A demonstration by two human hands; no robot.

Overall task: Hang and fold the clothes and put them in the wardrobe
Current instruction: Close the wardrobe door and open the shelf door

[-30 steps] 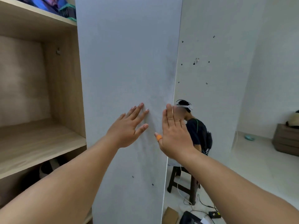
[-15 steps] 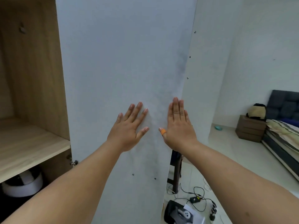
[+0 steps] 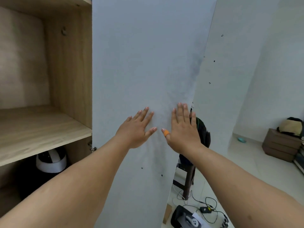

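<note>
Pale room: white wall (image 3: 271, 79) to the right, tiled floor (image 3: 246, 170) below, a brown drawer unit (image 3: 279, 145) far off by the wall.

Holds nothing in either hand. Lays the left hand (image 3: 134, 130) flat on the grey wardrobe door (image 3: 139, 55), fingers straight and slightly fanned, palm against the panel. Sets the right hand (image 3: 182, 129) just beside it, fingers straight and close together, an orange band (image 3: 166, 132) on the thumb, the little finger reaching past the door's free edge. Keeps both palms planted where they were a second ago, thumbs nearly meeting; shows almost no shift of either hand on the panel.

Outward from there: swings the view back left compared with half a second ago, losing the bed at the far right and regaining the wooden shelf (image 3: 37, 129) of the open wardrobe bay. Shows a white and black helmet-like thing (image 3: 51, 162) under that shelf. Past the door edge, reveals again a seated person (image 3: 202, 134) on a dark stool (image 3: 185, 178), with cables (image 3: 205, 209) on the floor.

Shows no garment plainly; only a teal sliver at the top edge of the bay, too small to tell. Reads as pushing the door shut, so probably a closing step, with the left bay not yet covered.
</note>
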